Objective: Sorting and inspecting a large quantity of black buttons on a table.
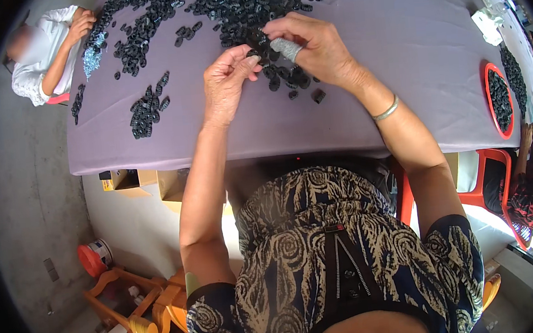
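My left hand (225, 82) is closed in a pinch over the grey-purple tablecloth (350, 119), with a small black ridged plastic piece (253, 53) between thumb and fingertips. My right hand (323, 46) is close beside it, fingers bent and drawn together, its thumb wrapped in grey tape (286, 48). What its fingertips grip is hidden among dark pieces. A large heap of the same black pieces (241, 5) spreads beyond both hands. Several loose ones (287, 77) lie under and just below the right hand.
A smaller cluster of black pieces (144, 113) lies to the left. At the far left, a person (51, 55) sits by light-blue bits (93, 57). On the right stands a red-rimmed basket (491, 108) of black pieces. Cardboard boxes (133, 180) sit below the table edge.
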The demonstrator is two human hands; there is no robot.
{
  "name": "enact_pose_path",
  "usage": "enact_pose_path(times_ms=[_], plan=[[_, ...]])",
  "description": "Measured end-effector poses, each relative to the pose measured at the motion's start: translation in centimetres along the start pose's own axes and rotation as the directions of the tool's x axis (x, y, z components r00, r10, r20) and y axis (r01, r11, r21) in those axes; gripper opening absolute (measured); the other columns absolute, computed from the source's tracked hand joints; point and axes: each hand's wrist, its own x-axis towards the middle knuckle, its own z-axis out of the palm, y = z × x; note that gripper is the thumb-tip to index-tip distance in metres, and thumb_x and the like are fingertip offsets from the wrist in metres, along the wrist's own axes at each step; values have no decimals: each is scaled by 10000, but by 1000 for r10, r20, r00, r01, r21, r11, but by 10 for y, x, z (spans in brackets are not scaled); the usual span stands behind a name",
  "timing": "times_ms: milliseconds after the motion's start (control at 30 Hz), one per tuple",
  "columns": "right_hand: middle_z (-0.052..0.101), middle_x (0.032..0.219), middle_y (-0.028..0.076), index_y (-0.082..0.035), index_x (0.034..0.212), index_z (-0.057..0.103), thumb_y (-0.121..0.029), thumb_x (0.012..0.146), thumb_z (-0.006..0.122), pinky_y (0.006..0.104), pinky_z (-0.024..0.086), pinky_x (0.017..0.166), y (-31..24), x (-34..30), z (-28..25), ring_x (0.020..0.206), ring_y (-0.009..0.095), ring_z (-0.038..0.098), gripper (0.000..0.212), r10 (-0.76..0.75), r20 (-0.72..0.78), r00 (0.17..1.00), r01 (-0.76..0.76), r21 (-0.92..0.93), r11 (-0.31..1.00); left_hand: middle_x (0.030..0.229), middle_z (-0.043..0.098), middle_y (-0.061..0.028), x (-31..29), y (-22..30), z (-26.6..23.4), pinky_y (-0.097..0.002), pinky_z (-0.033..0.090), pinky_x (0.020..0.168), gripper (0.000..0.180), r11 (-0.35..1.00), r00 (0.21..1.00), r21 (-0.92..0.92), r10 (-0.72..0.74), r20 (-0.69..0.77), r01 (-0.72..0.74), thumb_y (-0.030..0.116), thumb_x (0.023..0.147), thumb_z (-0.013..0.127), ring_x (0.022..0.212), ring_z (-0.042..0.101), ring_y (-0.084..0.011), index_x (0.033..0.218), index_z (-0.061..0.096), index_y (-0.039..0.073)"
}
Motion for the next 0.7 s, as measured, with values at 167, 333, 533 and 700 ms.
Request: enact_pose_path(times_ms=[167, 333, 533, 700], plan=[[626, 774, 99, -43, 926, 641, -26, 800, 653, 352, 495, 650, -14, -15, -18, 714, 269, 617, 128, 1, 342, 940, 4, -13, 1000, 937, 667, -81, -18, 1, -3, -245, 501, 677, 206, 999, 999, 47, -26, 32, 25, 27, 893, 632, 753, 612, -123, 1092, 629, -25], [569, 805, 81, -34, 809, 578, 46, 673, 618, 365, 499, 766, -31, -33, -17, 901, 285, 555, 162, -39, 605, 795, 248, -265, 932, 941, 671, -83, -20, 1, 0, -235, 496, 671, 216, 997, 1000, 77, -12, -4, 12, 32, 892, 636, 754, 611, -118, 1100, 628, -23], [533, 897, 81, -37, 917, 580, 19, 665, 661, 354, 470, 859, -38, -46, -5, 917, 251, 523, 270, -45, 620, 783, 413, -465, 783, 917, 675, -51, -18, 3, 12, -210, 477, 646, 219, 996, 999, 82, -35, -41, 38, 35, 886, 645, 743, 601, -88, 1098, 632, -16], [519, 900, 97, -34, 952, 577, 57, 679, 632, 362, 491, 803, -22, -38, 4, 898, 262, 543, 292, -37, 550, 834, 288, -376, 880, 915, 681, -30, -11, -2, 21, -203, 461, 601, 214, 998, 996, 46, -31, -80, 35, 38, 880, 648, 740, 622, -82, 1091, 631, -1]])
